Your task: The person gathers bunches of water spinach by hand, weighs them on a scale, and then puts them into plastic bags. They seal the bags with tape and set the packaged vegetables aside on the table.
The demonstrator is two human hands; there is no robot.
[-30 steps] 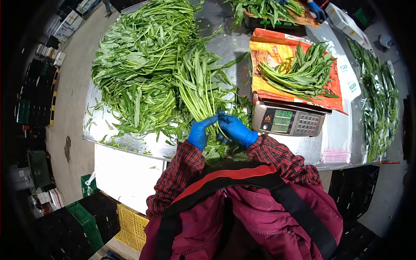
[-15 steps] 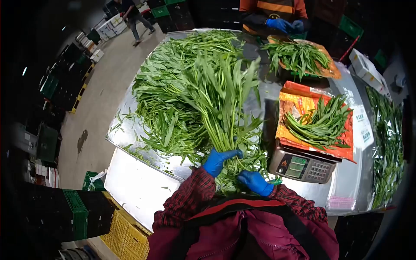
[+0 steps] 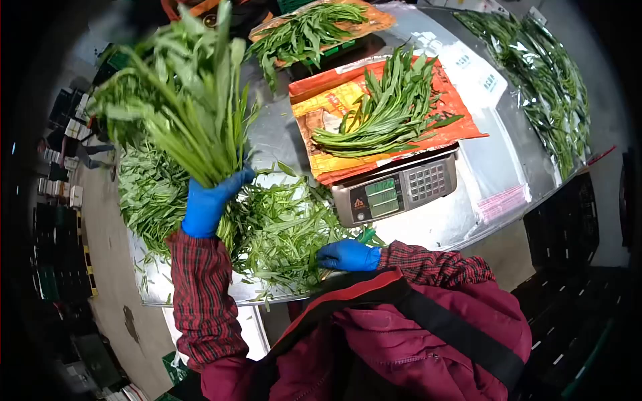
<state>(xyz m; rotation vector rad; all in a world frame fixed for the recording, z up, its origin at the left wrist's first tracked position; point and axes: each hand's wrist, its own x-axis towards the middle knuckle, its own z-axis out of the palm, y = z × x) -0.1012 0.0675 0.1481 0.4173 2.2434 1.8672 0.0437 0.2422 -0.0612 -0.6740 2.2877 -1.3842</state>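
Note:
My left hand, in a blue glove, is closed round the stems of a big bunch of water spinach, its leaves pointing up and away. Beneath it lies a pile of loose water spinach. My right hand, also gloved in blue, rests low by the near table edge with curled fingers; what they hold, if anything, is hidden. Loose leaves and trimmings lie beside it. Beyond stands a digital scale, bearing an orange printed bag with a smaller water spinach bunch on top.
Farther back, more greens lie on another orange bag. Clear plastic-wrapped greens lie along the right side of the metal table, near white printed plastic bags. Part of another person shows at the far side.
My left hand has lifted the bunch up and to the left, away from my right hand. The view has swung right, so the scale appears nearer the centre.

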